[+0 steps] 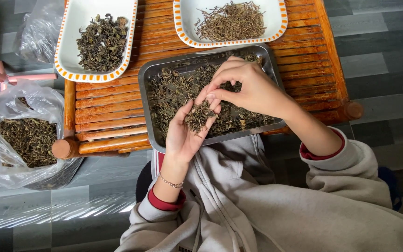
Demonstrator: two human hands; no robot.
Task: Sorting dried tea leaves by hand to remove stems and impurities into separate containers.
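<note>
My left hand (185, 133) is palm up over the near edge of a metal tray (146, 79), cupping a small heap of dried tea leaves (199, 116). My right hand (248, 86) hovers just above it, fingertips pinched together at the heap. The tray holds a loose layer of dark dried leaves (173, 91). It rests on a slatted wooden table (103, 109).
Two white dishes with orange-dotted rims stand at the back: the left dish (68, 44) holds dark leaves, the right dish (276, 25) holds brown stems. A clear plastic bag (5, 100) of leaves sits on the grey floor at left, beside a pink tool (5, 77).
</note>
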